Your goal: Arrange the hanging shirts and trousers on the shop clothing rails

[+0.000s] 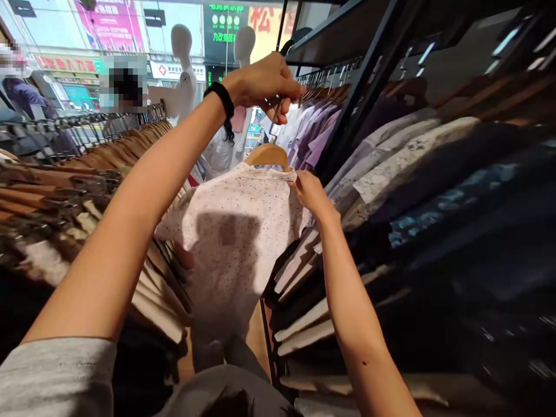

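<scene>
A pale pink, dark-speckled short-sleeved shirt (230, 243) hangs in front of me on a wooden hanger (268, 155). My left hand (269, 84), a black band on its wrist, is raised with its fingers closed around the hanger's metal hook. Lower and to the right, my right hand (310, 191) pinches the shirt at the collar and shoulder. A shadow falls across the middle of the shirt. The shirt's lower part hangs above my legs, over the narrow floor.
Clothes on wooden hangers crowd a left rack (130, 136). More shirts (317, 139) hang along the right, under a dark shelf (336, 32) with a black upright. White mannequins (186, 87) stand ahead by the window. A person (125, 87) is beyond the left rack.
</scene>
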Tool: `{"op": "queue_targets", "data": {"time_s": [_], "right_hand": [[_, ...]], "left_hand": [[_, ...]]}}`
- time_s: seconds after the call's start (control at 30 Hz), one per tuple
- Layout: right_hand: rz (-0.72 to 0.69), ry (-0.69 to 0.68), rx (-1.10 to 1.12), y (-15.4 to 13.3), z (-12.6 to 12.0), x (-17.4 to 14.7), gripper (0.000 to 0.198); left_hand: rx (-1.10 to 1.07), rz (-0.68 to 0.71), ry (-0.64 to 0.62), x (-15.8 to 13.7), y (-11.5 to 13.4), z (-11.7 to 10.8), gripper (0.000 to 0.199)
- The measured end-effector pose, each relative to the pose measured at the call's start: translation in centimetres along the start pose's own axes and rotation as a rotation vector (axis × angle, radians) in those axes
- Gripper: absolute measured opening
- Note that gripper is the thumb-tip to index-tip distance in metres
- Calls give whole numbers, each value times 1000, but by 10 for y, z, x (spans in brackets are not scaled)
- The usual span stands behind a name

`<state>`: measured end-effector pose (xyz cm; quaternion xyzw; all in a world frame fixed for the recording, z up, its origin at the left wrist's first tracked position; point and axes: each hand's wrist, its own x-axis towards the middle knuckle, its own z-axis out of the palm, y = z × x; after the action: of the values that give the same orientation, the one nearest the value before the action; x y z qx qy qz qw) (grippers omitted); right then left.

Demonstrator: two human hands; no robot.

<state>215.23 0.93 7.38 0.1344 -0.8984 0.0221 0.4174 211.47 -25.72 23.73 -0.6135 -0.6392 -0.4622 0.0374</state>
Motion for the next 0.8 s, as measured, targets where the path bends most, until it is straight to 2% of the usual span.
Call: {"op": "queue_targets", "data": {"time_s": [0.1,0.2,0.33,0.43,0.53,0.63,0.7,0.73,0.8], "right_hand": [[-22,4,64,37,39,38,14],[-53,-12,82,76,68,74,12],[-48,18,92,127,92,117,11],[-12,50,92,161,105,143,12],[36,62,82,190,116,161,11],[80,58,64,214,123,171,14],[93,52,56,228,127,173,18],[93,46,56,234,130,174,21],[92,36,58,245,135,174,28]], "left_hand": [[-13,-4,20,38,-28,-2,27],[-25,-52,126,78,-61,-7,26],[-23,-144,276,129,-102,-16,29],[-19,-121,313,162,-124,-21,27],[-74,-87,240,188,-139,-24,24],[-170,-27,17,205,-157,-30,25],[-209,77,-124,211,-181,-36,30],[-197,133,-146,212,-197,-39,33],[-125,160,-90,213,-237,-45,36]]}}
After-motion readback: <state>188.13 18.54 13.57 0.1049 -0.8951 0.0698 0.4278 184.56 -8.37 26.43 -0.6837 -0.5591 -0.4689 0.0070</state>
